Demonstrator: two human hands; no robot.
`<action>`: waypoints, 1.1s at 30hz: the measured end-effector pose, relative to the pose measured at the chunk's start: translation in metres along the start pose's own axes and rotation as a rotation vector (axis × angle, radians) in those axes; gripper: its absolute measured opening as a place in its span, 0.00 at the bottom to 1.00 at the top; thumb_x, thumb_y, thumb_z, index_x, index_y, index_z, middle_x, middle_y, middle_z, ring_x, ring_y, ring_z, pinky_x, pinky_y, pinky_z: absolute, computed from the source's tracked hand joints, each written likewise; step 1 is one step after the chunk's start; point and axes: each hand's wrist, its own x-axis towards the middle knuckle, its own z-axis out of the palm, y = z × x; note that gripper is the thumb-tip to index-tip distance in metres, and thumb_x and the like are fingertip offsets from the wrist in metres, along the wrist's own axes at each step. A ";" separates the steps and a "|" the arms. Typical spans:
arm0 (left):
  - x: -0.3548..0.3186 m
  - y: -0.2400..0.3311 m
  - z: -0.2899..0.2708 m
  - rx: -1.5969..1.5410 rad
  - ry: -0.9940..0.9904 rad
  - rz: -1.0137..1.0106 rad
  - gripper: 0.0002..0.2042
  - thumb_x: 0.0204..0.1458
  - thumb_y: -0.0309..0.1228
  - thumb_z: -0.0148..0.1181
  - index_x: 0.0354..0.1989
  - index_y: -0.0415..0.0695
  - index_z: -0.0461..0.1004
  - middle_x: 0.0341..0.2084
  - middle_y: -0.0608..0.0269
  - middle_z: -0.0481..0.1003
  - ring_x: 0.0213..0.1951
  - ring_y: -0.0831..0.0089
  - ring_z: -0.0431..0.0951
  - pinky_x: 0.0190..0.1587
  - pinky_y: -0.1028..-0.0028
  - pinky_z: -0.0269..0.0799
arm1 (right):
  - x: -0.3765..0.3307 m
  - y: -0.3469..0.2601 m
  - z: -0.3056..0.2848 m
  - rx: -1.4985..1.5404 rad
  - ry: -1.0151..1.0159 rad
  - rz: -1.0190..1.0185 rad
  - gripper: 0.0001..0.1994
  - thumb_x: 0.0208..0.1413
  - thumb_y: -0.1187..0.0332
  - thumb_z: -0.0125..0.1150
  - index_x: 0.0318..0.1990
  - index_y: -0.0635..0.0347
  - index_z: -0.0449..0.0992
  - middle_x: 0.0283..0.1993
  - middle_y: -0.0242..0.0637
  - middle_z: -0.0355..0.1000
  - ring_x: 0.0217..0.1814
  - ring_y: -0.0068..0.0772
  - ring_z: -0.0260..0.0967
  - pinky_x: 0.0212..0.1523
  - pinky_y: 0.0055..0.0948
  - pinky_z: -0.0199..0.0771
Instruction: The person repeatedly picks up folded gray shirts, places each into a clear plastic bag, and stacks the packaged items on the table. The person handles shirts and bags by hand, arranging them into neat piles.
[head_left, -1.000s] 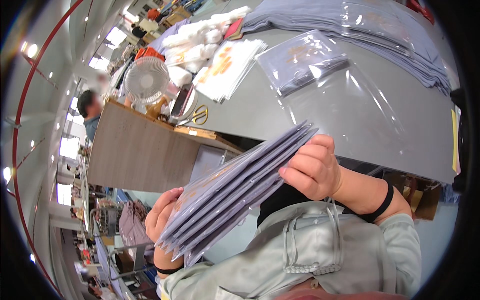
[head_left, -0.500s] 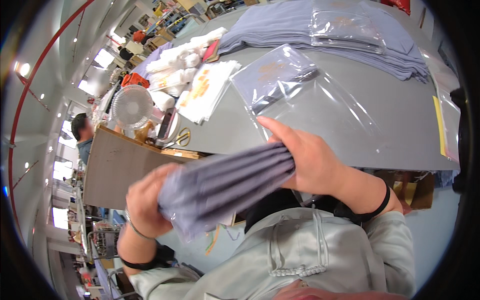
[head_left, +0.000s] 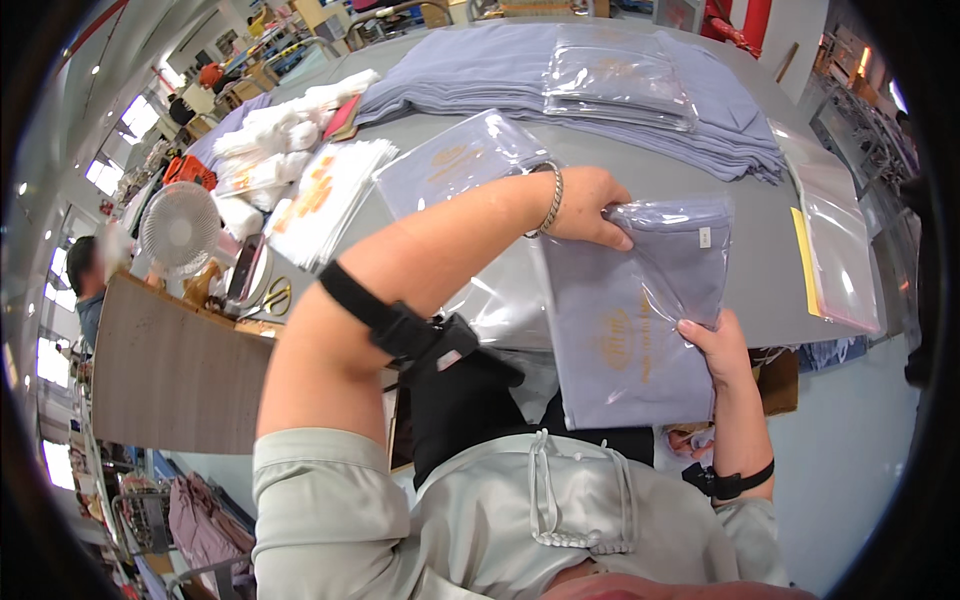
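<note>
In front of me is a transparent plastic bag (head_left: 620, 310) with a folded lavender garment inside, gold print on its front and a small white label near the top. My left hand (head_left: 585, 210) reaches across and pinches its upper edge, thumb on the near face. At the lower right side, my right hand (head_left: 722, 350) grips the bag, thumb in front and fingers behind, hidden. The upper right of the plastic is creased. Another bagged lavender garment (head_left: 445, 160) lies flat on the table behind my left forearm.
On the grey table (head_left: 760, 280) a long lavender fabric pile (head_left: 450, 70) carries a stack of bagged garments (head_left: 615, 70). Transparent bags (head_left: 840, 240) lie at the right. White printed bags (head_left: 325, 190), yellow-handled scissors (head_left: 276, 298) and a white fan (head_left: 180, 230) are at the left.
The bagged garment was bent between my hands on the left; now it is spread flat and upright farther right. My left hand has crossed to its top edge, my right to its side.
</note>
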 end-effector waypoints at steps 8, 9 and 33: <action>-0.031 -0.168 0.078 0.425 0.157 -0.802 0.30 0.58 0.51 0.38 0.68 0.54 0.46 0.68 0.56 0.42 0.69 0.61 0.41 0.66 0.49 0.36 | -0.017 0.064 -0.112 0.330 0.370 0.223 0.24 0.45 0.71 0.64 0.52 0.69 0.68 0.45 0.43 0.72 0.44 0.38 0.71 0.47 0.36 0.71; -0.030 -0.183 0.084 0.481 0.221 -0.792 0.30 0.58 0.51 0.38 0.68 0.55 0.46 0.68 0.57 0.42 0.69 0.61 0.41 0.66 0.49 0.36 | -0.018 0.067 -0.119 0.376 0.362 0.210 0.24 0.45 0.71 0.63 0.52 0.68 0.67 0.46 0.44 0.72 0.45 0.38 0.71 0.48 0.36 0.71; 0.041 0.019 0.169 0.504 -0.054 -0.431 0.13 0.49 0.33 0.55 0.39 0.37 0.74 0.41 0.49 0.72 0.44 0.59 0.76 0.41 0.69 0.75 | -0.069 0.072 -0.104 0.521 0.239 -0.086 0.27 0.46 0.73 0.61 0.55 0.68 0.65 0.51 0.43 0.70 0.50 0.38 0.70 0.51 0.35 0.71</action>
